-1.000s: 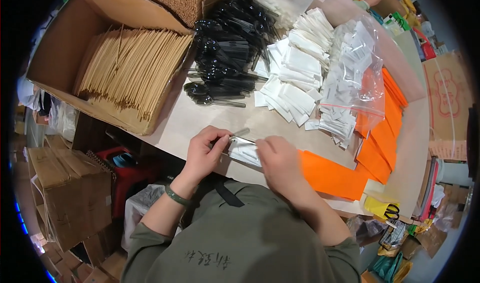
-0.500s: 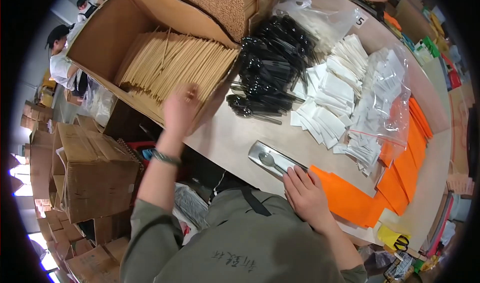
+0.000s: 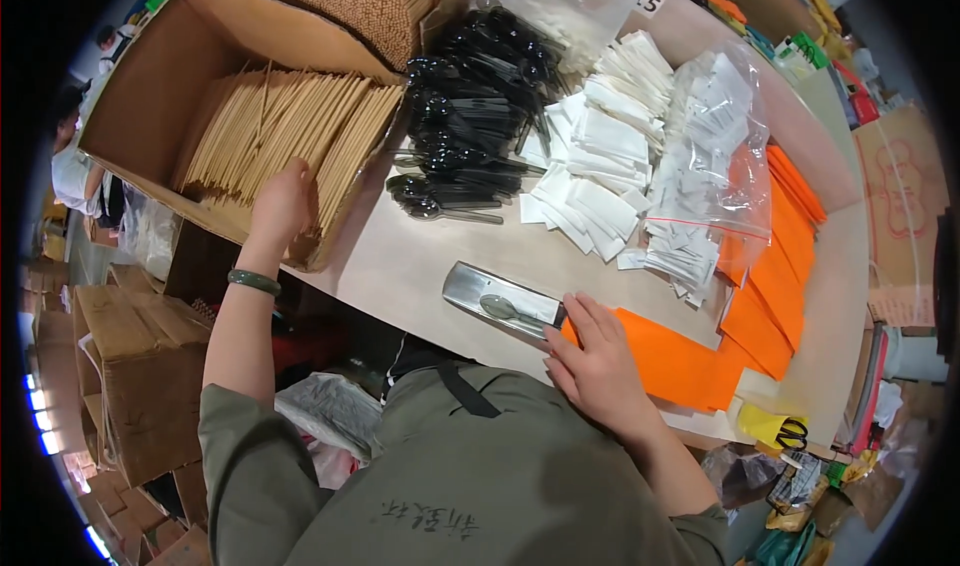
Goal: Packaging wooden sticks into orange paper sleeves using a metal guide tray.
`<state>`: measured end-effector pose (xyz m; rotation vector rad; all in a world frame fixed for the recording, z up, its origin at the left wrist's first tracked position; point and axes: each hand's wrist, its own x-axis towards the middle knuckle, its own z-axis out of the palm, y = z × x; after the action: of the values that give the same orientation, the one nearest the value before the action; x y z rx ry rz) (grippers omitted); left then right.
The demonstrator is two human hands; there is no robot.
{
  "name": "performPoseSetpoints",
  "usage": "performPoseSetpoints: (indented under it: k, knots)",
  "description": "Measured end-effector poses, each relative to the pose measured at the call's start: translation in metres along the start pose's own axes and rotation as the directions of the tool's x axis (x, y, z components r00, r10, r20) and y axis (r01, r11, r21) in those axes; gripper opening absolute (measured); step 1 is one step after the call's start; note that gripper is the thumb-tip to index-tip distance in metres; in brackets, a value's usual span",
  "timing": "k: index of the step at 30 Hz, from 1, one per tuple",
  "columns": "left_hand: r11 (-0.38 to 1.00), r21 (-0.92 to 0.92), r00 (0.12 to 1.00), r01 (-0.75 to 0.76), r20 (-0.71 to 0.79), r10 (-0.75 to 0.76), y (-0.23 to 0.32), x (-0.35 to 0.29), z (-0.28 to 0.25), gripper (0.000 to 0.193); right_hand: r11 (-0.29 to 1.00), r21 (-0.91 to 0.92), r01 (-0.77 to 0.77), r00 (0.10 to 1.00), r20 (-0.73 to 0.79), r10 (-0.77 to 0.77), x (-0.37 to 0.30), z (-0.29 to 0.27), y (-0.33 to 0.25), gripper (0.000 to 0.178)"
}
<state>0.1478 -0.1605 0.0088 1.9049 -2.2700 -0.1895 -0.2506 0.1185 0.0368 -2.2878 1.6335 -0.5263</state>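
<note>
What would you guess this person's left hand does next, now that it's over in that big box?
Probably pinch one wrapped chopstick pair and carry it back. The left hand rests on that stack in the cardboard box, while the right hand steadies a clear sleeve holding only a spoon.

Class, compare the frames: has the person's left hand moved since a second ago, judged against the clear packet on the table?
Yes. The left hand left the clear packet and went up and left, to the wooden sticks in the cardboard box.
</note>
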Motion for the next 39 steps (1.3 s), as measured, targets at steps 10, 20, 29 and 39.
performPoseSetpoints:
  k: [10, 20, 29, 39]
  knots:
    - [0.379, -0.920, 0.988, 0.096, 0.044, -0.145, 0.051, -0.072, 0.020, 0.014, 0.998, 0.051, -0.029, 0.999, 0.024, 0.028, -0.007, -0.001, 0.009, 0.039]
    - [0.830, -0.526, 0.858, -0.185, 0.326, 0.397, 0.100, -0.086, 0.008, 0.016, 1.000, -0.008, -0.007, 0.998, 0.060, 0.008, -0.005, 0.000, 0.013, 0.039]
    - [0.828, -0.539, 0.967, -0.155, 0.090, 0.240, 0.208, -0.123, 0.041, 0.036, 0.995, -0.055, -0.078, 0.996, -0.046, 0.076, 0.009, 0.007, 0.002, 0.046]
    - [0.145, -0.886, 0.756, 0.441, 0.454, 0.471, 0.256, -0.152, 0.052, 0.041, 0.998, 0.060, -0.013, 0.992, -0.127, 0.020, 0.010, 0.019, 0.011, 0.045]
